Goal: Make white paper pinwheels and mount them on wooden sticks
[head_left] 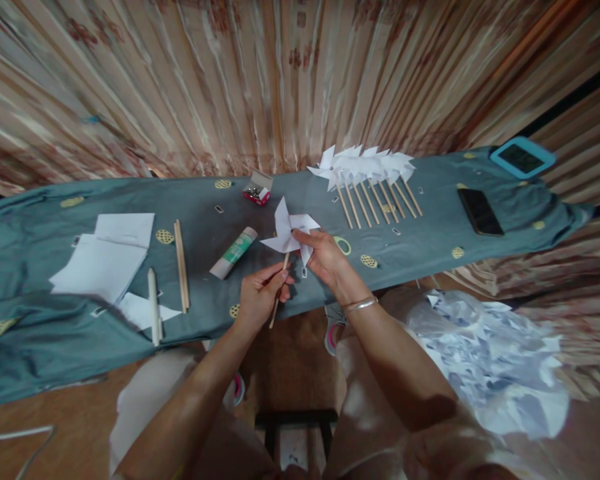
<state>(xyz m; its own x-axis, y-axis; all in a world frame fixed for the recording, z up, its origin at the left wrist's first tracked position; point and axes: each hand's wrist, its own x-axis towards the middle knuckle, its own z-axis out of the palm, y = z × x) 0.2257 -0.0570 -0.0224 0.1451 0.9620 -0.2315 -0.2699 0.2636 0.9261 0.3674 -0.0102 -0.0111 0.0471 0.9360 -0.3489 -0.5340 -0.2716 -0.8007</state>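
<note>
A white paper pinwheel (283, 230) is held over the front half of the cloth-covered table. My left hand (263, 293) is closed around its wooden stick (275, 308), below the paper blades. The fingers of my right hand (325, 257) pinch the pinwheel near its centre and right blade. Left of the pinwheel lies a glue stick (234, 253) with a green label. Behind it stands an open small red-and-white box (257, 188) with small metal pieces inside. Several finished-looking pinwheels (370, 167) lie in an overlapping row at the back right, sticks toward me.
White paper sheets (107, 257), a white pen (153, 307) and wooden sticks (181, 267) lie on the left. Green-handled scissors (343, 246) are partly behind my right hand. A phone (480, 212) and blue-framed device (523, 158) are right; a bag of paper pieces (490, 360) sits below.
</note>
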